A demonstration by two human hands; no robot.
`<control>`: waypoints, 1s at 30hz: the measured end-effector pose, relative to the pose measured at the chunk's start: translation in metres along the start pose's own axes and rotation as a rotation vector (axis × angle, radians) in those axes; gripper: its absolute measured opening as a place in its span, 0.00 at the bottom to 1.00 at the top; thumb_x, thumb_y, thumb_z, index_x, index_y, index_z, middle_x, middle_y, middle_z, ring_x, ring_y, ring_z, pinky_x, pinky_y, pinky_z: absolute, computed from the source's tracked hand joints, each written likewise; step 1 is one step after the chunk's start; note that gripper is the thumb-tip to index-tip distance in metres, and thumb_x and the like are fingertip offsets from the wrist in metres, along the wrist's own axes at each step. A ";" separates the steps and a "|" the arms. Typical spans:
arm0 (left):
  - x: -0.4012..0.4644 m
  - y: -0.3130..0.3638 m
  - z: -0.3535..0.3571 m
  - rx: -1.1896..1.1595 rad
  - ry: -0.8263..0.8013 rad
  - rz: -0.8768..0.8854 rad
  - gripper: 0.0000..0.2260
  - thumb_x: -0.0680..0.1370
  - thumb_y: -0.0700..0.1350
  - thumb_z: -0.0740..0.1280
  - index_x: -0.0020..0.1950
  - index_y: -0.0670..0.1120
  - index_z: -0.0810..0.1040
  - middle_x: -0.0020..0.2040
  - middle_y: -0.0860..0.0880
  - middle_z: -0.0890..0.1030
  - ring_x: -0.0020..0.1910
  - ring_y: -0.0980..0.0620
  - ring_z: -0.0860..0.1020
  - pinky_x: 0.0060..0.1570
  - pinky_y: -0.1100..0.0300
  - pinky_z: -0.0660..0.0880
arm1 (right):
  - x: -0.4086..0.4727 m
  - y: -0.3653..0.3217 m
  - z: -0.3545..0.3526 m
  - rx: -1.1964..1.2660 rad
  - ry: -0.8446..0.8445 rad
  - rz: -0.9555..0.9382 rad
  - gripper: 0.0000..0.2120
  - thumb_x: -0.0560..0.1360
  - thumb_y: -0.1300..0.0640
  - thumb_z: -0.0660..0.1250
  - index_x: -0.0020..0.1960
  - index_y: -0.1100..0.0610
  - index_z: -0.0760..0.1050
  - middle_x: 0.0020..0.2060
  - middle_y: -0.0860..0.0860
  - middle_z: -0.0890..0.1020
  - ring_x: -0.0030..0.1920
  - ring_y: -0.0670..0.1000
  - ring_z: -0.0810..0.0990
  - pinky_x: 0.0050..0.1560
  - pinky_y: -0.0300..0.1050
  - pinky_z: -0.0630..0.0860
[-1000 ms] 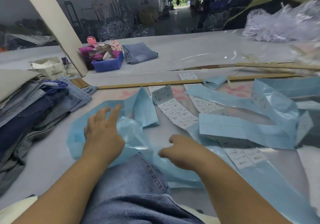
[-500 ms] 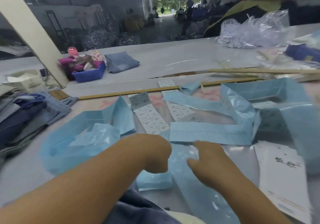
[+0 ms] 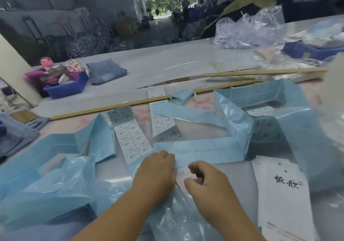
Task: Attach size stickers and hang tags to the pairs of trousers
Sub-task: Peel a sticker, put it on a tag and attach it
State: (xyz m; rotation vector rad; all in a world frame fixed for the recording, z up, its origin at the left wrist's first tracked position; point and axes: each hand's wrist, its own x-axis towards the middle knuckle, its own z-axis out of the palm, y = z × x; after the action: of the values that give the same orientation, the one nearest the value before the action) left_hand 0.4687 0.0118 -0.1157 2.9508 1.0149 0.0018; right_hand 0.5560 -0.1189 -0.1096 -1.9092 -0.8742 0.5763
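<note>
My left hand (image 3: 158, 170) lies knuckles-up in the lower middle of the frame, pressing down on the near edge of a pale blue backing strip (image 3: 204, 150); its fingers are bent over the strip's left end, but I cannot tell whether they pinch it. My right hand (image 3: 206, 181) sits just beside it, thumb and forefinger curled toward each other over a small white size sticker (image 3: 183, 174) that shows between the two hands; the tips look pinched on its edge, though blur hides the exact contact.

Above my hands, in the centre of the frame, a sheet of printed size stickers (image 3: 133, 140) lies flat on the table (image 3: 167, 63), with a second sticker sheet (image 3: 162, 123) to its right. More blue backing paper loops around them, folded upright at the left (image 3: 100, 136) and curling into a tall band at the right (image 3: 260, 99). Crumpled blue film (image 3: 61, 181) fills the lower left.

A white card with black brush characters (image 3: 284, 190) lies at the lower right. A long wooden ruler (image 3: 111, 107) runs across the middle. Jeans are stacked at the left edge (image 3: 16, 134), and one folded pair of jeans (image 3: 106, 71) rests in the upper left beside a blue bin (image 3: 68, 88) of oddments. Clear plastic bags (image 3: 249, 28) are heaped at the upper right.
</note>
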 end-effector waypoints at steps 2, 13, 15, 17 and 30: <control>0.003 0.002 -0.001 0.087 0.054 0.025 0.09 0.81 0.52 0.56 0.57 0.52 0.72 0.53 0.52 0.75 0.54 0.49 0.74 0.55 0.54 0.65 | 0.002 0.001 -0.001 0.020 0.030 0.028 0.12 0.74 0.56 0.68 0.56 0.47 0.76 0.51 0.41 0.79 0.51 0.40 0.77 0.55 0.35 0.72; 0.003 -0.007 0.003 0.083 0.110 0.073 0.07 0.82 0.52 0.55 0.50 0.51 0.66 0.54 0.51 0.76 0.50 0.48 0.74 0.46 0.56 0.64 | 0.002 0.006 -0.001 0.118 0.055 0.087 0.08 0.73 0.56 0.69 0.51 0.47 0.76 0.45 0.41 0.80 0.47 0.40 0.78 0.47 0.34 0.71; 0.000 -0.001 -0.004 0.189 0.106 0.104 0.04 0.82 0.46 0.55 0.47 0.51 0.62 0.50 0.49 0.77 0.43 0.47 0.73 0.42 0.56 0.61 | 0.004 0.009 0.000 0.155 0.062 0.091 0.06 0.72 0.56 0.70 0.48 0.48 0.77 0.43 0.41 0.81 0.45 0.40 0.79 0.45 0.34 0.72; -0.002 0.004 -0.011 0.217 0.140 0.111 0.05 0.79 0.42 0.55 0.45 0.50 0.62 0.47 0.49 0.78 0.37 0.46 0.68 0.41 0.55 0.59 | 0.006 0.010 0.000 0.249 0.087 0.098 0.05 0.72 0.58 0.71 0.44 0.49 0.79 0.39 0.43 0.83 0.42 0.41 0.80 0.42 0.34 0.73; -0.027 -0.032 -0.096 -1.069 -0.344 -0.217 0.09 0.65 0.47 0.61 0.38 0.43 0.76 0.35 0.47 0.81 0.34 0.49 0.81 0.39 0.57 0.78 | 0.017 0.003 -0.002 1.267 -0.027 0.128 0.19 0.70 0.54 0.68 0.59 0.59 0.74 0.42 0.55 0.85 0.48 0.57 0.85 0.46 0.52 0.82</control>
State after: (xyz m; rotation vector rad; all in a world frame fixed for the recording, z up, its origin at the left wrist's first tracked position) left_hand 0.4269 0.0229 -0.0200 1.7984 0.8763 0.0235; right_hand 0.5694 -0.1078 -0.1123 -0.7868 -0.2272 0.9313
